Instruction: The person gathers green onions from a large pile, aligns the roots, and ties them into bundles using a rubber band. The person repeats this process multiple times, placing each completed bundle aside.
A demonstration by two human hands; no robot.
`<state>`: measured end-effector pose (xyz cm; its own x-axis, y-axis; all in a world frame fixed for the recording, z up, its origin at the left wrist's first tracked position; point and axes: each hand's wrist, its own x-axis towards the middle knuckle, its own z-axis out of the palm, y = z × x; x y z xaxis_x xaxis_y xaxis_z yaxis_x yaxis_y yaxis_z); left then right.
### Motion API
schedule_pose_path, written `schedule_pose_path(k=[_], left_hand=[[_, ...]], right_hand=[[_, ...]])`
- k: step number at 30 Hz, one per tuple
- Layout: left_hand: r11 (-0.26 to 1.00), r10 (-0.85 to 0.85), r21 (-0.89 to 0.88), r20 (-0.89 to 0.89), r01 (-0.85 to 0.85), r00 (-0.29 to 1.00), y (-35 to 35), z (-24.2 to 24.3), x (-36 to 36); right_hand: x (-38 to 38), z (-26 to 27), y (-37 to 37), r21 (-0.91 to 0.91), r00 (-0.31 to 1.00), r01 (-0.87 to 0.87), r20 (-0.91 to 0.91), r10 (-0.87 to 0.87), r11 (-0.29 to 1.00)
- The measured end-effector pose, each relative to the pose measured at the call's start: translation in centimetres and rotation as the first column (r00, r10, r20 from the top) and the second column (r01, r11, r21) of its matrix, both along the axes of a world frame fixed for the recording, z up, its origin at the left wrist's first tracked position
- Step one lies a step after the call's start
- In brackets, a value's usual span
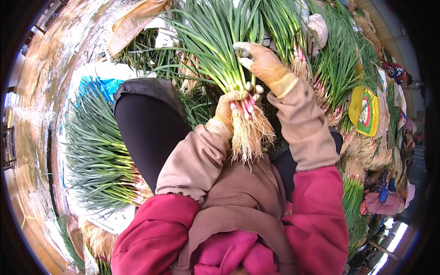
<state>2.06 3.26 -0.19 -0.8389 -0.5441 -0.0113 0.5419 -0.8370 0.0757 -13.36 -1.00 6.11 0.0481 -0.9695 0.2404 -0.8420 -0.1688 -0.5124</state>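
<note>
My left hand [231, 105], in a pale yellow glove, is closed around the lower stems of a bunch of spring onions [223, 74], just above their pinkish bulbs. The long tan roots [248, 134] hang down towards my lap, and the green leaves fan out away from me. My right hand [258, 62], in a matching glove with whitish fingertips, is at the right edge of the stems, higher up among the leaves. Its fingers are curled and apart; whether they hold a stem cannot be told.
On a white sheet at the left lies a large pile of spring onions [103, 154]. More bunches [335, 68] lie at the right, near a yellow printed sack [367, 110]. A brown sack [134, 22] is at the upper left. Other people [383, 202] are at the far right.
</note>
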Motion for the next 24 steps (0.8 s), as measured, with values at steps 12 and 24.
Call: schedule_pose_path(k=[12,24], left_hand=[[0.994,-0.042,0.091,-0.147,0.056,0.988,0.4,-1.3,0.2],[0.997,-0.061,0.054,0.006,0.061,0.998,0.3,-2.2,0.2]], right_hand=[[-2.5,3.4,4.7,0.056,0.425,-0.005,0.904,-0.049,0.998],[-1.1,-3.2,-1.6,0.142,0.992,-0.013,0.123,-0.005,0.990]])
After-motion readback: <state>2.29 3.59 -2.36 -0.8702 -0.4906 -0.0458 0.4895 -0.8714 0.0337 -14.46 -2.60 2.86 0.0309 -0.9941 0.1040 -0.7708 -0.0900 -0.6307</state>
